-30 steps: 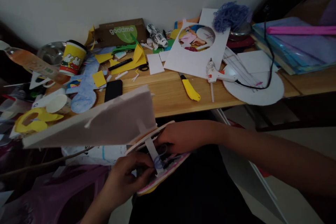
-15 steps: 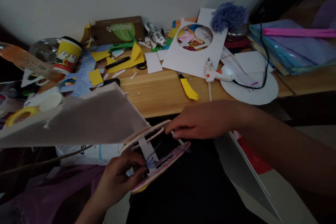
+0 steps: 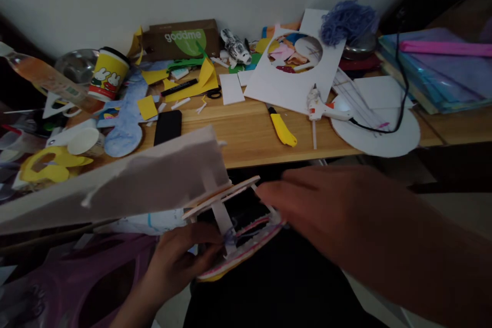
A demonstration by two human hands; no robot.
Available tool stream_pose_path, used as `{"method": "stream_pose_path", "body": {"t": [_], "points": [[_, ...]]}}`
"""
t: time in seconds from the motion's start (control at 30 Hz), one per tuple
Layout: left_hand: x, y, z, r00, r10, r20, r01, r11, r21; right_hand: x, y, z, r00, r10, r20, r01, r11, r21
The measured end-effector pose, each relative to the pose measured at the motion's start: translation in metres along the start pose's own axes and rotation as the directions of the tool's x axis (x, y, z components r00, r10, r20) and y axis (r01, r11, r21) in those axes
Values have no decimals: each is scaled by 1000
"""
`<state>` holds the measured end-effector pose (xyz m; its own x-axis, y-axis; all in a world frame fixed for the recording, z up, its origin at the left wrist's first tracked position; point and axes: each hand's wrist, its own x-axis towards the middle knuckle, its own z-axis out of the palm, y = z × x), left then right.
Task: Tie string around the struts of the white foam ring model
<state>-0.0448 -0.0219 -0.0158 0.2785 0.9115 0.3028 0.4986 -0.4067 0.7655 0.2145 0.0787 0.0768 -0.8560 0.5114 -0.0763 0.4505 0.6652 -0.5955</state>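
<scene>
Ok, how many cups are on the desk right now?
2: a yellow cartoon cup standing upright at the back left, and a white paper cup lying on its side nearer the left front. Others may be hidden among the scraps.

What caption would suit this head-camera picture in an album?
Left hand grips a layered paper craft model before a cluttered wooden desk; the blurred right hand hovers at its edge.

Home craft desk [image 3: 246, 136], paper scraps [image 3: 147, 107], glue gun [image 3: 326, 109]

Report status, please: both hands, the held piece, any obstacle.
Left hand grips cardboard model from below. Right hand blurred, at its right edge. White sheet overhangs its left side.
</scene>
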Motion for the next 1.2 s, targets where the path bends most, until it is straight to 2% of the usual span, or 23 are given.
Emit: {"method": "stream_pose_path", "body": {"t": [0.07,0.13,0.2,0.3,0.4,0.57,0.63,0.7,0.8,0.9,0.97,1.07,1.2], "points": [[1,0,-2,999,3,42,-2,1000,-23,12,-2,6,989,-145,-10,145,989,12],[2,0,-3,997,-42,60,43,999,-15,28,1,15,958,-284,39,281,958,63],[3,0,-2,995,-98,29,98,995,7,42,7,22,936,-339,93,326,936,131],[2,1,0,987,-156,-29,156,988,-1,55,15,25,933,-316,171,281,938,200],[1,4,5,965,-262,-20,260,962,-78,60,18,23,930,-290,225,255,951,173],[5,7,10,876,-481,-13,453,833,-317,63,17,25,915,-332,231,320,943,87],[9,7,9,836,-548,20,507,757,-413,65,17,25,922,-304,239,291,953,87],[12,7,6,820,-564,97,545,718,-434,67,19,23,935,-260,240,241,965,105],[16,7,1,827,-507,243,562,740,-369,69,23,18,944,-231,236,201,969,144],[18,7,-1,829,-478,289,556,752,-354,70,27,14,930,-261,259,210,955,209],[17,6,1,842,-479,247,538,777,-327,71,30,14,923,-271,273,210,950,231],[12,5,5,877,-466,116,481,855,-197,70,33,15,930,-253,265,208,960,188],[7,3,6,935,-355,-17,355,935,5,68,37,19,912,-273,307,259,962,87]]}}
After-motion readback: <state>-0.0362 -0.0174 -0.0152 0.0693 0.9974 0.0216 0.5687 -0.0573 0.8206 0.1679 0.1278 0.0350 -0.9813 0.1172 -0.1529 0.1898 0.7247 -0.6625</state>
